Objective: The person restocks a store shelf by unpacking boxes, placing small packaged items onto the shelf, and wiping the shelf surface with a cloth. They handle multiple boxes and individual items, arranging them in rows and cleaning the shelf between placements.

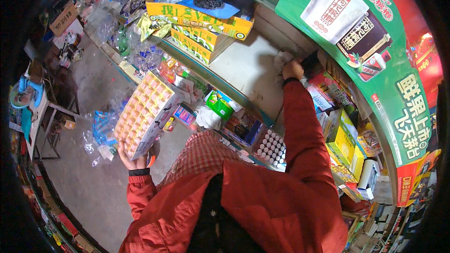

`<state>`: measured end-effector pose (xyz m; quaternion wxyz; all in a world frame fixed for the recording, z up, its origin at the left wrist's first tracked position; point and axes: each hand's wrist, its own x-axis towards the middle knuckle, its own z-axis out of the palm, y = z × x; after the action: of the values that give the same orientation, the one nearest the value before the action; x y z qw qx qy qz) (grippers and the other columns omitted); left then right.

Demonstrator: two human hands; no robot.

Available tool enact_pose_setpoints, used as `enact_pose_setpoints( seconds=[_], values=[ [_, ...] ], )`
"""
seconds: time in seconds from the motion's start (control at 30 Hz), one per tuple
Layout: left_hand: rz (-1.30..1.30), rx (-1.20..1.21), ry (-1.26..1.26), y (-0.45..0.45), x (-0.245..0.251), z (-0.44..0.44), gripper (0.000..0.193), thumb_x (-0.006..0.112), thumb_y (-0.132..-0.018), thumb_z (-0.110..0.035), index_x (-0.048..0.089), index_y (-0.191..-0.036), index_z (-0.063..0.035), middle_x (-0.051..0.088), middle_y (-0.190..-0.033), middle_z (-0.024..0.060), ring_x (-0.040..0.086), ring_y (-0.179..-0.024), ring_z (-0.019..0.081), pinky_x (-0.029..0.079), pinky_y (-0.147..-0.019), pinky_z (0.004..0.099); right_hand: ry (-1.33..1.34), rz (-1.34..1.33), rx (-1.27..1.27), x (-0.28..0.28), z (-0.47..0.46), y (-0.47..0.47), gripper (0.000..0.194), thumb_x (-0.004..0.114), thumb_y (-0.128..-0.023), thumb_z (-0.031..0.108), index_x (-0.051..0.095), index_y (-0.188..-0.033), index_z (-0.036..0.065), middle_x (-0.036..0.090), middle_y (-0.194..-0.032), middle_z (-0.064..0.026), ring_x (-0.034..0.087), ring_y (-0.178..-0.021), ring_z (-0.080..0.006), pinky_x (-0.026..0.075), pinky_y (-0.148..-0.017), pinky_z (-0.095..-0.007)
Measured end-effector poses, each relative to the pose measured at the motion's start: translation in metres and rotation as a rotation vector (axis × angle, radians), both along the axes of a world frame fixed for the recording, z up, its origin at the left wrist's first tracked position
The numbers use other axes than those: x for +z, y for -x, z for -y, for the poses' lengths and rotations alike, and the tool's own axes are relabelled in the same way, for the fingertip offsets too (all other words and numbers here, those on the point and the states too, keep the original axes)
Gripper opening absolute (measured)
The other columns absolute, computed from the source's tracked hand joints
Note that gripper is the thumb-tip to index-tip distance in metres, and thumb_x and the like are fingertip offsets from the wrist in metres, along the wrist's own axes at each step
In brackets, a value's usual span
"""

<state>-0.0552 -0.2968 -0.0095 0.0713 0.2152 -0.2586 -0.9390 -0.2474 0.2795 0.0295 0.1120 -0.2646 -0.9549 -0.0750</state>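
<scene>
My left hand (132,158) grips the lower end of a cardboard box (141,112), tilted and held off the floor. Rows of small pink-and-yellow pieces fill its visible face, and a drawing marks its white side. My right hand (293,70) reaches to the far right part of a pale shelf board (242,66). Its fingers press on a crumpled whitish cloth (282,60), partly in shadow. Yellow cartons (197,42) with printed writing are stacked on the same shelf, left of that hand. Blue packets (204,3) lie in the top carton.
A green packet (219,104) and a white crumpled bag (208,117) sit on the lower ledge before me. A tray of white-capped items (271,147) is under my right arm. Yellow boxes (342,137) stand at right, beneath a green printed panel (351,35). Plastic wrappers (102,130) litter the floor.
</scene>
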Motion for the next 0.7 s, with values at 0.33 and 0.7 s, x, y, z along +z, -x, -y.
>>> enact_pose_setpoints(
  seconds=[0.33,0.7],
  values=[
    [-0.049,-0.039,-0.048,0.000,-0.006,-0.002,0.060,0.057,-0.078,-0.037,0.037,-0.127,-0.0081,0.045,-0.126,0.0117,0.047,-0.111,0.0296,0.042,-0.089,0.0477,-0.037,-0.065,0.244,0.004,0.031,0.025,0.031,0.043,-0.082,0.022,0.055,-0.104,0.003,0.057,-0.103,-0.0171,0.055,-0.094,-0.0303,0.042,-0.080,-0.0438],
    [0.000,-0.005,-0.041,-0.014,-0.009,0.008,0.054,0.060,-0.074,-0.039,0.045,-0.119,-0.0153,0.043,-0.128,0.0085,0.044,-0.114,0.0307,0.039,-0.090,0.0524,0.246,-0.215,0.217,-0.011,0.070,0.097,0.039,0.047,-0.079,0.021,0.049,-0.114,0.003,0.055,-0.110,-0.0178,0.050,-0.104,-0.0306,0.039,-0.088,-0.0391]
  ],
)
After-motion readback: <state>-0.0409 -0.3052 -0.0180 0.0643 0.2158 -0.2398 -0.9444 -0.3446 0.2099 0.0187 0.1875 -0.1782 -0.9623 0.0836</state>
